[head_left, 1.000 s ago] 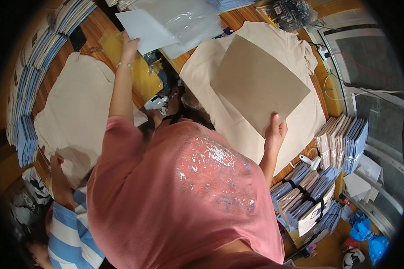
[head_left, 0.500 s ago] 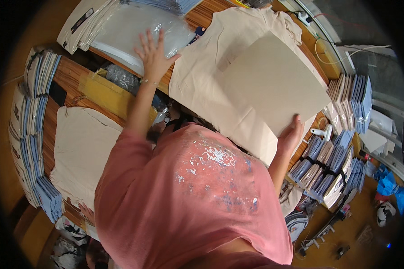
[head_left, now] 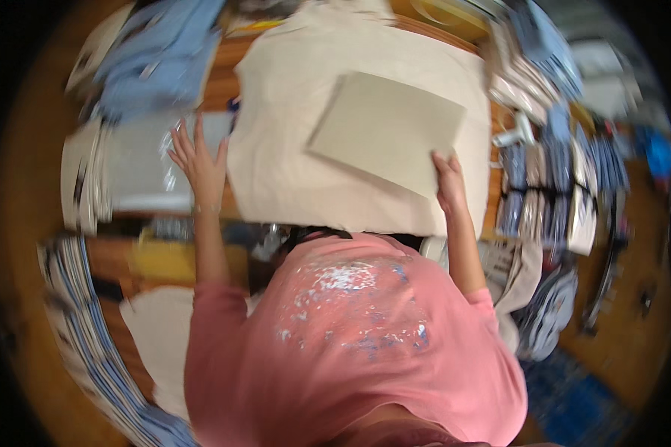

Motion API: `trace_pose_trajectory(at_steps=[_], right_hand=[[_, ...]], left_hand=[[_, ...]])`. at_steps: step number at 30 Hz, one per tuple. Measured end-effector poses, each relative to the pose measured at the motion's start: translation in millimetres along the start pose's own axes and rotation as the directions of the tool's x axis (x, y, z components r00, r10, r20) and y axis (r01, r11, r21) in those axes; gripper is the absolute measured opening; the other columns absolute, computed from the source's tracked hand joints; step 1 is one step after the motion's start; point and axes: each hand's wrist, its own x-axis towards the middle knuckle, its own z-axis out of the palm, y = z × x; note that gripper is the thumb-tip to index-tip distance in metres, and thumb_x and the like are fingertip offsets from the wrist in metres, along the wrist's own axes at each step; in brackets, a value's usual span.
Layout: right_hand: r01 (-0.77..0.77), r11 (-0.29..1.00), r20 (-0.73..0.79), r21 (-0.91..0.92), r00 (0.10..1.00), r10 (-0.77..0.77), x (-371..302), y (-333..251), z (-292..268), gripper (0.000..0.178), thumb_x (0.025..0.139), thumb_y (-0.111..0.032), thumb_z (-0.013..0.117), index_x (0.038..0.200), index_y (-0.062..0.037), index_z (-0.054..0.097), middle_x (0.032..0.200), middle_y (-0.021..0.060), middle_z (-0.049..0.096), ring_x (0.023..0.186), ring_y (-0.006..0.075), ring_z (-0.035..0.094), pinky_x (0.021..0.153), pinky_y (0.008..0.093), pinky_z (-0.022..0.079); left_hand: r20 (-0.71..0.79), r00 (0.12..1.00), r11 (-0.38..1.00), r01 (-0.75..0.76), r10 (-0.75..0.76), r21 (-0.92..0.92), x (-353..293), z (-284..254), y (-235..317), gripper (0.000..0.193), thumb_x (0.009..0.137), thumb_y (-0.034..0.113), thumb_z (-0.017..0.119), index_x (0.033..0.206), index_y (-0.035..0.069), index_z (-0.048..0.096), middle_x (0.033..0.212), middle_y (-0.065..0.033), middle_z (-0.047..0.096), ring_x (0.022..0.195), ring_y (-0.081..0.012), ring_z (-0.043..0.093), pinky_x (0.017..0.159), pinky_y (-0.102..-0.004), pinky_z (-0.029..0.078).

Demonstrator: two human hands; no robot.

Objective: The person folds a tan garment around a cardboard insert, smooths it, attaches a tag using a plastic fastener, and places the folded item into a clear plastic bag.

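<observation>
**Tan board (head_left: 388, 132) over a cream garment (head_left: 276, 149), gripped by 1 hand**

The right hand (head_left: 449, 181) grasps the Tan board at its near right corner; the left hand (head_left: 200, 165), away to the left, has its fingers spread and grips nothing. The board is within the garment's outline, set askew; whether it rests flat or is raised, I cannot tell. To place it well, I would use 2 hands, square its edges to the garment and lower it without dragging, so that no creases form.

Nearest on the left, another cream cloth (head_left: 160, 339) lies beside a row of folded garments (head_left: 101, 335). On the right, wrapped packs (head_left: 544, 186) and a white handled object (head_left: 516, 132) stand near the garment's edge, limiting sideways room. To the left, clear plastic bags (head_left: 143, 160) lie beneath the left hand; contact is unclear. Beyond them, blue folded garments (head_left: 156, 56) crowd the far left.
</observation>
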Motion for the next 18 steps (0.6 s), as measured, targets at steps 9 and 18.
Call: trace_pose_trajectory(at_steps=[9, 18], right_hand=[[0.011, 0.918, 0.023, 0.397, 1.0, -0.022, -16, -8, -42, 0.043, 0.091, -0.014, 0.052, 0.13, -0.0024, 0.04, 0.118, 0.0091, 0.054, 0.105, 0.0161, 0.053, 0.089, 0.0301, 0.045], [-0.115, 0.958, -0.155, 0.261, 0.975, 0.16, -29, 64, -73, 0.045, 0.087, -0.012, 0.054, 0.129, 0.0001, 0.04, 0.118, 0.013, 0.054, 0.103, 0.0185, 0.055, 0.086, 0.0329, 0.048]], left_hand=[[0.335, 0.931, 0.986, -0.165, 0.145, 0.032, -39, 61, 19, 0.053, 0.091, 0.036, 0.05, 0.136, 0.01, 0.038, 0.14, -0.0185, 0.034, 0.13, -0.0335, 0.031, 0.101, -0.0622, 0.018], [0.305, 0.938, 0.954, -0.231, 0.167, 0.189, -8, 121, 24, 0.052, 0.096, 0.044, 0.031, 0.137, 0.012, 0.038, 0.141, -0.0148, 0.036, 0.129, -0.0369, 0.031, 0.103, -0.0491, 0.026]])
